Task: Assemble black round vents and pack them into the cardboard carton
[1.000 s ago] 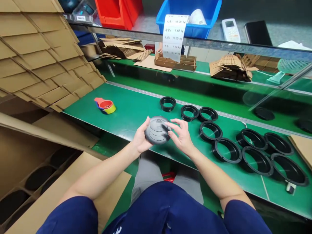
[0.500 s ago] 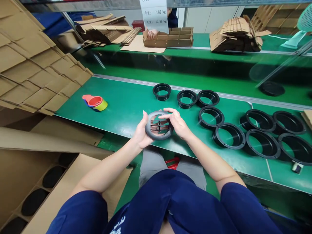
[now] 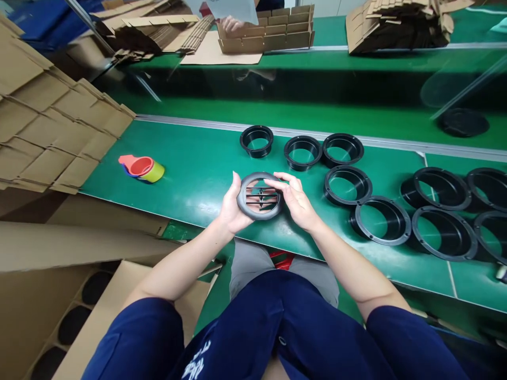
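Note:
A round dark-grey air vent [image 3: 259,215] with thin black slats across its opening is held above the near edge of the green table. My left hand [image 3: 233,211] grips it from the left and below, thumb up along the rim and fingers behind, partly seen through the slats. On the right side, my right hand [image 3: 296,202] is closed around the rim, its fingertips reaching over the top of the vent. The nearest loose part is a black flanged ring [image 3: 347,186] to the right of my right hand.
Several more black rings, among them one at the back [image 3: 256,141], stand across the table's right half. Nested coloured cups [image 3: 142,168] lie at the left. Stacked cardboard dividers [image 3: 51,121] lean at far left. Across the bench, another person's hand [image 3: 232,24] touches a cardboard divider [image 3: 273,38].
My view has tipped downward and come closer to the table. The vent is tilted differently, with its slats more evenly visible; both hands keep their hold on it.

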`<state>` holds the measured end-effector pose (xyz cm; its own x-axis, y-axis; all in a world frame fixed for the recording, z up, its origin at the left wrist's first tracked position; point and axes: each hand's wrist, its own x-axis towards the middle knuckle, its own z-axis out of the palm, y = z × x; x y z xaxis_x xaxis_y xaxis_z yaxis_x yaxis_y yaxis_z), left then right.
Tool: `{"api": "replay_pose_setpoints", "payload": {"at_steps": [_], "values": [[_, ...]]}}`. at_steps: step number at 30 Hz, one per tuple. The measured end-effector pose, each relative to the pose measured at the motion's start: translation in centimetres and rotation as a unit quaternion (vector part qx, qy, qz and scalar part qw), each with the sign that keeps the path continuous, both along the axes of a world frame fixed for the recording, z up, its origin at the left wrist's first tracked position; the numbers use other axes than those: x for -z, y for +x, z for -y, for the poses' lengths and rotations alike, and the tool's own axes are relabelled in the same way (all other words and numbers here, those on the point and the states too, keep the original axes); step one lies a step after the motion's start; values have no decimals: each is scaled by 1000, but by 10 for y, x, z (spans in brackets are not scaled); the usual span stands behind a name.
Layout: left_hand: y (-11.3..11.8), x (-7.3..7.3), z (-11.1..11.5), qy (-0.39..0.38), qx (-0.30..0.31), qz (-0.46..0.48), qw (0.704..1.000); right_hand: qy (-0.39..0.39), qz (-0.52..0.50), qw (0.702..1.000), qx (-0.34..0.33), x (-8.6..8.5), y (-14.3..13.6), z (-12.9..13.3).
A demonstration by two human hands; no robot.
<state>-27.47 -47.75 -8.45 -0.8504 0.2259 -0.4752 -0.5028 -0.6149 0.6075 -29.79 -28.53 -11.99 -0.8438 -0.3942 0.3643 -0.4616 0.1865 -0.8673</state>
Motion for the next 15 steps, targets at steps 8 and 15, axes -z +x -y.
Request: {"api": "replay_pose_setpoints", "payload": {"at_steps": [8, 15], "values": [[-22, 3, -1, -32, -38, 8, 999, 170, -128, 977, -25, 9, -3, 6], [-25, 0, -15, -22, 88, 15, 996, 195, -96, 976, 6, 8, -1, 3]]}}
